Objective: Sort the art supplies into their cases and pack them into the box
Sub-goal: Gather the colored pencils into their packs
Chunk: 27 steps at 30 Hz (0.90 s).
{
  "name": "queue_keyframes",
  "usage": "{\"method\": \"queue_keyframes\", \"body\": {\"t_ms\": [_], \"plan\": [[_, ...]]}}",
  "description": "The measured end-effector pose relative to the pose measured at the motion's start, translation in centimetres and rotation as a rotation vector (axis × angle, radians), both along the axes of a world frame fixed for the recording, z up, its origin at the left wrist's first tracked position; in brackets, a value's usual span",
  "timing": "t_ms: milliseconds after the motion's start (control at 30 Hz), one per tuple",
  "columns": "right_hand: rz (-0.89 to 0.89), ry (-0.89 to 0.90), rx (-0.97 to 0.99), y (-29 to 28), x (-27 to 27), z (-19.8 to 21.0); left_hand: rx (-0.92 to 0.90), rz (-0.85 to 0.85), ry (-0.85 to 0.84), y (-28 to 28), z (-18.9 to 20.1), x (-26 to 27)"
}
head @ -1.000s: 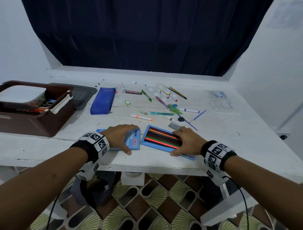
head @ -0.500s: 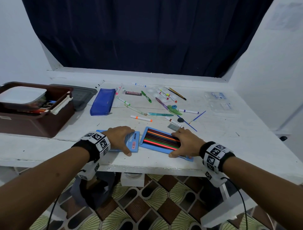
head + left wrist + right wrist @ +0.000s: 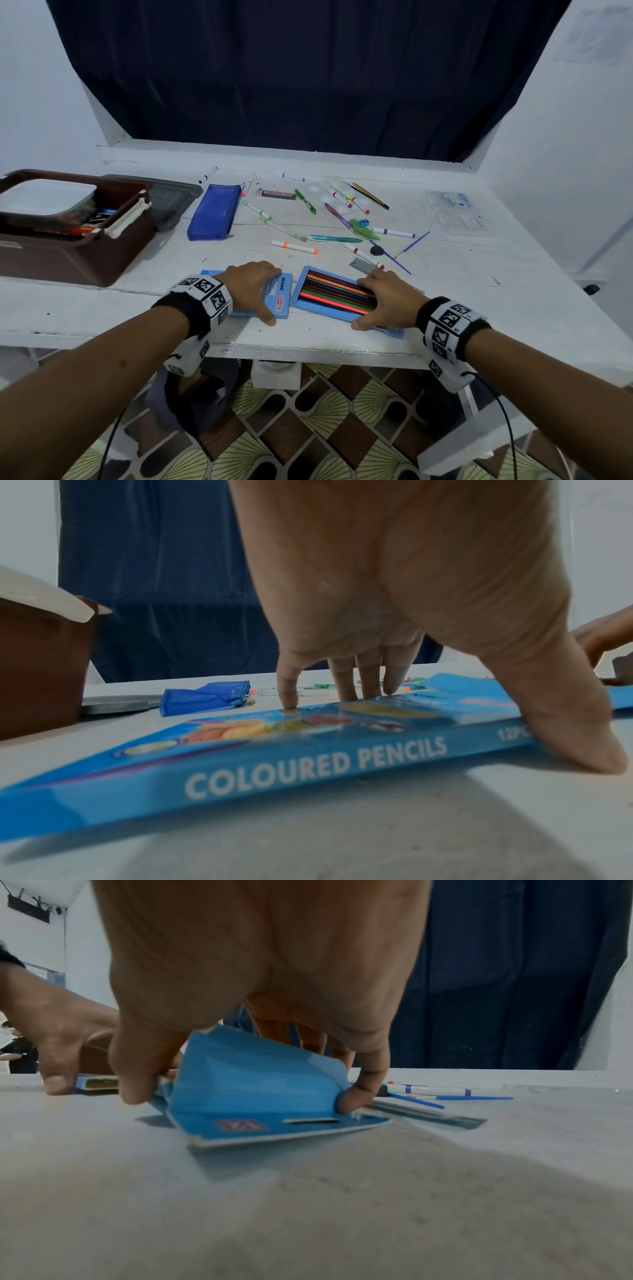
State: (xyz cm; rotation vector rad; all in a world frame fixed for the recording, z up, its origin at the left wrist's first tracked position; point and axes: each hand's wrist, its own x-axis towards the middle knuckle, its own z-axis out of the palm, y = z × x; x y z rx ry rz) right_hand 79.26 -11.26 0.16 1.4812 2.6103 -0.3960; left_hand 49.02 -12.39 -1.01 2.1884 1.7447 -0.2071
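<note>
A blue "Coloured Pencils" sleeve (image 3: pixel 279 296) (image 3: pixel 308 761) lies flat near the table's front edge. My left hand (image 3: pixel 270 294) (image 3: pixel 469 723) arches over it, thumb against the near side and fingers on the far edge. Just right of it lies the open blue tray of coloured pencils (image 3: pixel 329 291) (image 3: pixel 260 1096), its end flap lifted. My right hand (image 3: pixel 361 303) (image 3: pixel 245 1096) grips the tray's right end, thumb on the near edge and fingers over the far edge. The brown box (image 3: pixel 102 260) stands at the left, holding a white container and other supplies.
Beyond the cases lie a blue zip pouch (image 3: pixel 214 212), several loose markers (image 3: pixel 294 246), pens, thin brushes (image 3: pixel 411 245), a green sharpener and a black eraser. A grey lid (image 3: pixel 174 202) sits behind the box. Clear blister packs (image 3: pixel 455 212) lie at the far right.
</note>
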Motion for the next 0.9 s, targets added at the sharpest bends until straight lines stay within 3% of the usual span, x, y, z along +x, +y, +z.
{"method": "queue_keyframes", "body": {"t_ms": [600,900], "plan": [[0.147,-0.016,0.025,-0.2,-0.7,-0.1,0.045,-0.001,-0.022,-0.4,0.0,0.6],[0.172,0.035,0.032,0.4,-2.9,-0.3,0.048,-0.131,-0.056,0.1,0.2,2.4]]}}
